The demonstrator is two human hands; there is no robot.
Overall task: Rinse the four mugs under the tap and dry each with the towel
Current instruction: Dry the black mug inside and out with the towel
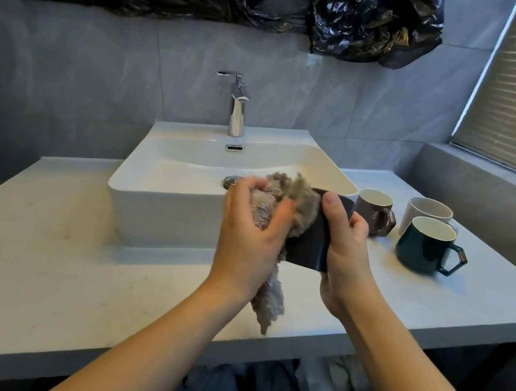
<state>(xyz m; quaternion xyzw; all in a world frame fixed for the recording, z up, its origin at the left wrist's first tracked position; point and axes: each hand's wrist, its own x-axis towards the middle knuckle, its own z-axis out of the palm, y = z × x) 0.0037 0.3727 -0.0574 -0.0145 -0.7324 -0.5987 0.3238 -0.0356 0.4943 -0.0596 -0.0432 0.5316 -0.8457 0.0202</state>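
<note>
The right hand (346,245) curls its fingers around the dark mug (312,239); the left hand (252,229) fingers pinch the towel (297,199) pressed into its mouth.

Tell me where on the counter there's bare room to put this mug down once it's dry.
The widest bare patch is the counter left of the sink, running to the front edge. A narrower strip lies in front of the green mug. It is crowded at back right, where the brown mug, the white mug and the green one cluster.
</note>
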